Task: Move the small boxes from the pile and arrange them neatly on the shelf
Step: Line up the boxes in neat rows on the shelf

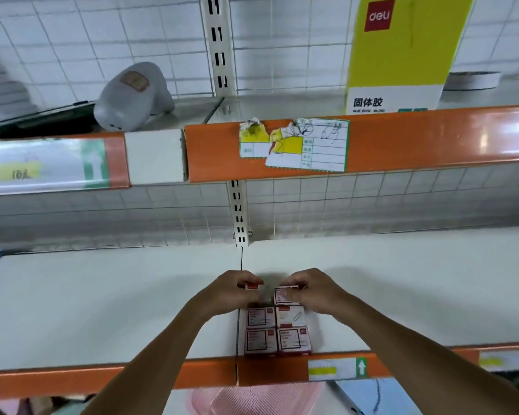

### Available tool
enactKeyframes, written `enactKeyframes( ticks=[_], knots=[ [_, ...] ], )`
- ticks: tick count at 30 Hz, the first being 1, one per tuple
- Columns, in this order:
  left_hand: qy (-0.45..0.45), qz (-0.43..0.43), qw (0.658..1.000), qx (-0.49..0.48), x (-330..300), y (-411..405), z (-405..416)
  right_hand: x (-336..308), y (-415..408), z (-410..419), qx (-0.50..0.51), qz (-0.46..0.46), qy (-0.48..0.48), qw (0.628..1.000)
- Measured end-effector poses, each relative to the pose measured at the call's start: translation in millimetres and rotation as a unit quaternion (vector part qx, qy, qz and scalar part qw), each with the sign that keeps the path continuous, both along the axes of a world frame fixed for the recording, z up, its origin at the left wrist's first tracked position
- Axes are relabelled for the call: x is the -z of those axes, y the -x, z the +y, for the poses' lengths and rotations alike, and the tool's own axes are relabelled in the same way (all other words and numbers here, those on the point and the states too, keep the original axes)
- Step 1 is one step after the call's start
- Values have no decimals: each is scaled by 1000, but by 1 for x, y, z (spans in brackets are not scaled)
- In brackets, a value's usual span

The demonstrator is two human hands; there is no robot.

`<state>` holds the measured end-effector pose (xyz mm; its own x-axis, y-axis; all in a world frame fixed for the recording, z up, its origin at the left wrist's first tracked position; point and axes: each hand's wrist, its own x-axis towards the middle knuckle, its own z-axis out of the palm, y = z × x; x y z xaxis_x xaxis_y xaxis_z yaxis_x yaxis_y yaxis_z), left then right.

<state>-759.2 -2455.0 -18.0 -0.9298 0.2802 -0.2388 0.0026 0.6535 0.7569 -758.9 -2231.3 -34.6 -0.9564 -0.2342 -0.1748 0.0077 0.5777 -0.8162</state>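
**Two hands set small boxes in rows on a store shelf**

A white shelf point(402, 295) with an orange front edge runs across a shop display backed by white wire grid panels, with a slotted upright post point(240, 217) at the middle. A second shelf point(402, 139) hangs above it, also edged in orange.

At the front edge of the lower shelf, just right of the seam between two shelf sections, four small boxes point(277, 332) sit in a tight two-by-two block, touching one another. Behind that block, the left hand point(231, 290) has its fingers curled around a red-and-white box point(253, 286), pinching it just above the shelf. The right hand point(310, 290) grips another box point(285, 295), fingers curled over its far edge, resting right behind the back right box of the block. The two held boxes are near each other but apart.

On the upper shelf stand a tall yellow carton point(402, 55) bearing a red "deli" logo and the characters "固体胶", a gray rounded device point(132, 95) and a flat roll of tape point(471, 80). Torn price tags point(294, 145) with handwritten marks cling to the upper orange edge; the handwriting is not legible. A label with a green arrow point(361, 366) is on the lower edge. The print on the boxes is too blurred to read.
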Motion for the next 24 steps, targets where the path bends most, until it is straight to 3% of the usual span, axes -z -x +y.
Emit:
enactKeyframes(
  ticks=[24],
  knots=[
    [-12,15,999,49,3,4,-5,-10,-5,-8,14,11,-48,999]
  ],
)
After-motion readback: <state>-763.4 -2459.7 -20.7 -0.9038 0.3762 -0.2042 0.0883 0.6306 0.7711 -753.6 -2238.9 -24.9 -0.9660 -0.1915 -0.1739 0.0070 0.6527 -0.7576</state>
